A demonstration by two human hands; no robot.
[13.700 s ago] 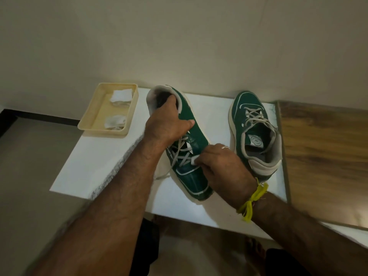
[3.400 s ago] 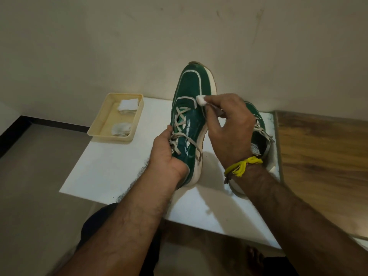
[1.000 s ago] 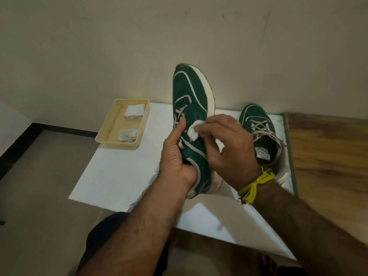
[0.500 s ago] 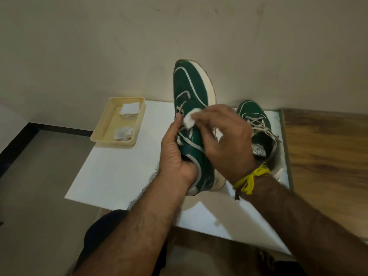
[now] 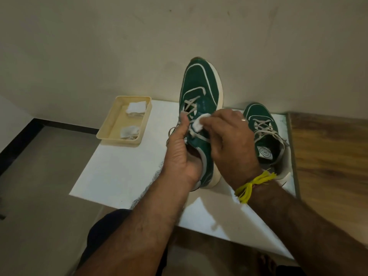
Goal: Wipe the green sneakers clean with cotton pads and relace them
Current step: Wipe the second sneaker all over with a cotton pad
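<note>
**Green sneaker stands toe-up, pad at its laces**

White flat table [image 5: 123,172] carries everything. Green suede sneaker with cream sole [image 5: 199,86] stands on its heel, its long axis running up and away toward the far wall. Left hand [image 5: 179,154] grips its near collar, thumb raised along the laces. Right hand [image 5: 229,140], closer on the right, pinches a small white cotton pad [image 5: 200,123] against the lacing; the next stroke probably follows that axis.
</note>
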